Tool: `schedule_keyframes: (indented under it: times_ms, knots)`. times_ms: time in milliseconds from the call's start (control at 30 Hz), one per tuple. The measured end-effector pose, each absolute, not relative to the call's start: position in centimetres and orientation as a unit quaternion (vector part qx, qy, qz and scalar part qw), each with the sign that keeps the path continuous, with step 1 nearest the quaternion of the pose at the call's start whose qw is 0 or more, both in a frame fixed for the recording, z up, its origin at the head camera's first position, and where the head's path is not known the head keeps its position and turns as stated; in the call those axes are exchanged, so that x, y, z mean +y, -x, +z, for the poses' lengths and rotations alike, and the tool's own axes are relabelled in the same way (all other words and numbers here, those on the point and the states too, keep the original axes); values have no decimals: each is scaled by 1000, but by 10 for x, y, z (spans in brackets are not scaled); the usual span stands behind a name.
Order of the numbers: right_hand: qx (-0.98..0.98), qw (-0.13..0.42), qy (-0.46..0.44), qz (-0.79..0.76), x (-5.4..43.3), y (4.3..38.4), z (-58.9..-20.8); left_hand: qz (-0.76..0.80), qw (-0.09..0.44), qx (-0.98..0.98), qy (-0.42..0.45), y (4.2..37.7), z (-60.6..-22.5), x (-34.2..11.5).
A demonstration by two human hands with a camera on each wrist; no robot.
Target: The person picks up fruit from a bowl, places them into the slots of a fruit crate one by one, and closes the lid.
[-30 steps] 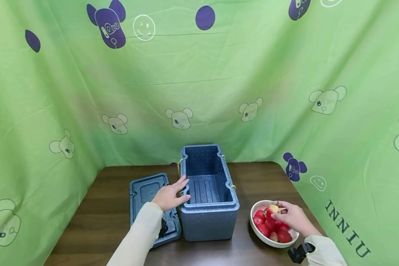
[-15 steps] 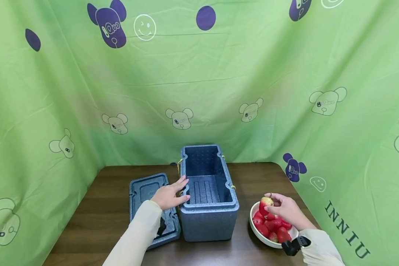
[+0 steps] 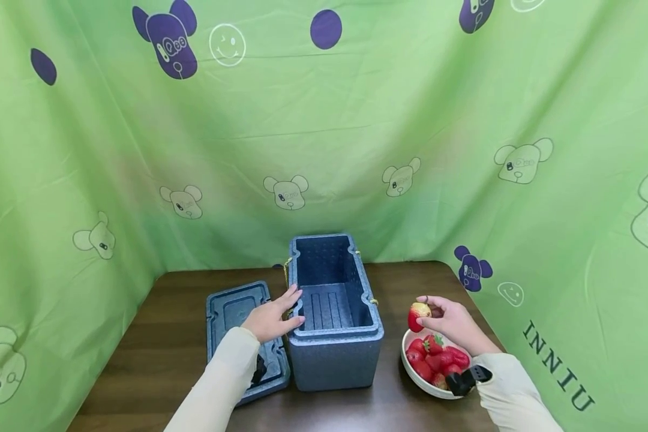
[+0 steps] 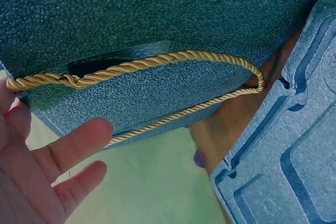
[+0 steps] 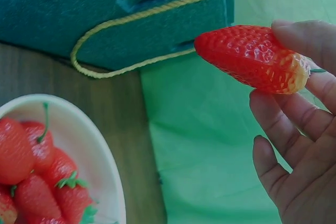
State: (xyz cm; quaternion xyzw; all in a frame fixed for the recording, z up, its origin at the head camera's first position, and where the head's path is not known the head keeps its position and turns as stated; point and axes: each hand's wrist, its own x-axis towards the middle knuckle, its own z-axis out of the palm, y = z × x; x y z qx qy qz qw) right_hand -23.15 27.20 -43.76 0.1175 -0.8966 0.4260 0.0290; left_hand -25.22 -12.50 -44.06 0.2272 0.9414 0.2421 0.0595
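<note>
My right hand [image 3: 452, 322] pinches a strawberry [image 5: 252, 59], red with a pale yellow stem end, between thumb and fingers. It hangs tip down just above the far rim of a white bowl [image 3: 429, 391], which holds several more red strawberries [image 3: 437, 360]. My left hand [image 3: 272, 318] rests with spread fingers on the left rim of a tall blue foam box [image 3: 337, 363], whose inside shows a bare ribbed floor. In the left wrist view, a twisted gold rope handle [image 4: 184, 56] runs along the box's side by the fingers.
A blue foam lid [image 3: 237, 306] lies on the dark wooden table [image 3: 140, 354] to the left of the box, partly under my left forearm. Another rope handle [image 5: 142, 14] hangs on the box's right side. A green printed curtain [image 3: 324, 138] encloses the table behind and beside.
My right hand has lifted the strawberry up out of the bowl and moved it left toward the box. My left hand stays on the rim; the head view has shifted slightly.
</note>
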Motion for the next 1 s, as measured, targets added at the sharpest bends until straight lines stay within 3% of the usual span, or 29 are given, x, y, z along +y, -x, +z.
schedule_keyframes:
  times_ms: [1000]
  knots:
    - [-857, 101, -167, 477, 206, 264, -401, 234, 47, 945, -225, 252, -441, -123]
